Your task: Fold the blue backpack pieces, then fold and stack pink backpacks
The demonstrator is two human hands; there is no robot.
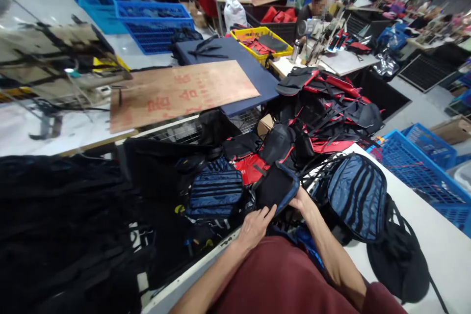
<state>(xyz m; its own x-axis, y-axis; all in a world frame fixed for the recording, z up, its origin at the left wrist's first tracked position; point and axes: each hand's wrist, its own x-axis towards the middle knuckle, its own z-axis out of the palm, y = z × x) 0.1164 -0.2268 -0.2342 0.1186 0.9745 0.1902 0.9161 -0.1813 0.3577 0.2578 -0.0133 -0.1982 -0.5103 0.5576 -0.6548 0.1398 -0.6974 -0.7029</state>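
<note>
Just below and right of the frame's centre, the person grips a black, blue-edged bag piece (274,186). The left hand (255,225) is partly closed, its fingers over the lower edge; the right hand (300,200) curls around the right edge, its fingertips hidden. A blue striped panel (215,191) lies left of the piece, and a blue striped bag (356,196) rests on the white tabletop (423,221) at lower right.
</note>
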